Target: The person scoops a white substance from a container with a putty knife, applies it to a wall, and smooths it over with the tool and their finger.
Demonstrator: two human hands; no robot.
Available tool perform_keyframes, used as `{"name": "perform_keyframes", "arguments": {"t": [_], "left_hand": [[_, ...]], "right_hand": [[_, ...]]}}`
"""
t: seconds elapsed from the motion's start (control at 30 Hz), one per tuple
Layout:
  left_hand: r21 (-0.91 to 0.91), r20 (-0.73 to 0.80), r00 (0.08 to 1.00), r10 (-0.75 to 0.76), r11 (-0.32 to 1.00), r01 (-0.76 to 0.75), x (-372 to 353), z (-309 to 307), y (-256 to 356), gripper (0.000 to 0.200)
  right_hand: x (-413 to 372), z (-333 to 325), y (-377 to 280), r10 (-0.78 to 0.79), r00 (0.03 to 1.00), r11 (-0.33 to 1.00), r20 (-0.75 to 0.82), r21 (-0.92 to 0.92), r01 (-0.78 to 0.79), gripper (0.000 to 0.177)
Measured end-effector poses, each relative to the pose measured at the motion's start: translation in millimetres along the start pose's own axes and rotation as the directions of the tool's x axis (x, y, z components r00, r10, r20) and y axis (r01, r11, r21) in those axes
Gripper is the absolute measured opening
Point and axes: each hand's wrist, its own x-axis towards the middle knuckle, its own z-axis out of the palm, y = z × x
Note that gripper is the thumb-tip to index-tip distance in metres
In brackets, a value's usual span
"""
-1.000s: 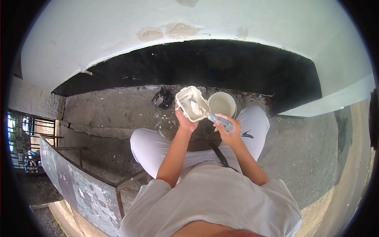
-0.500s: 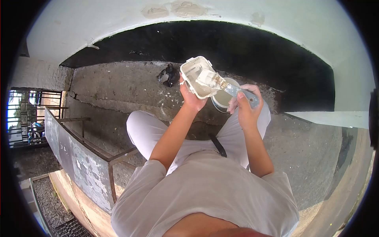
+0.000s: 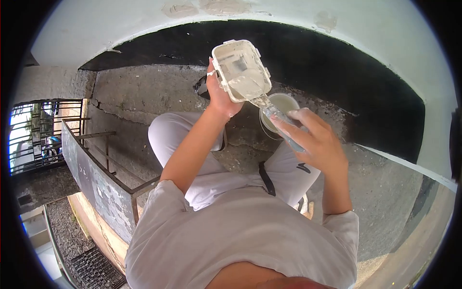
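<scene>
My left hand (image 3: 222, 96) is closed round the side of a white plastic tub (image 3: 262, 67), whose open top faces me. Off-white paste coats the tub's inner walls, and some smears its rim. My right hand (image 3: 320, 137) grips the grey handle of a putty knife (image 3: 284, 120). The paste-covered blade reaches over the near rim into the tub. Below the putty knife, a round white bucket (image 3: 285, 102) stands on the ground between my knees, partly hidden by the tool and my right hand.
A black plastic bag (image 3: 202, 86) lies behind my left forearm. Ahead rises a wall with a black lower band (image 3: 337, 62) and patched spots (image 3: 225, 6) above it. To the left stands a metal-framed panel (image 3: 98, 176) with peeling paint.
The tub has moved up and away from me. My right hand has turned, and the putty knife's blade now lies deeper in the tub, face turned over.
</scene>
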Motion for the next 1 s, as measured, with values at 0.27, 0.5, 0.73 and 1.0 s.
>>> {"name": "perform_keyframes", "arguments": {"t": [0.27,0.5,0.73,1.0], "left_hand": [[-0.040,0.053,0.987,-0.152,0.987,0.154,37,-25,12,0.064],[-0.057,-0.049,0.989,-0.143,0.988,0.140,44,-62,-1,0.070],[0.014,-0.069,0.991,0.115,0.993,-0.114,33,-75,-31,0.068],[-0.025,-0.116,0.971,0.209,0.977,-0.213,20,-70,-47,0.068]], "right_hand": [[17,-1,3,0.004,0.991,0.997,0.130,-0.082,0.007,0.047],[10,-6,32,0.030,0.999,1.000,0.010,0.007,-0.030,0.052],[3,54,24,0.877,0.481,0.169,0.012,0.929,-0.330,0.035],[-14,110,2,0.968,0.242,-0.041,0.071,0.991,-0.127,0.032]]}}
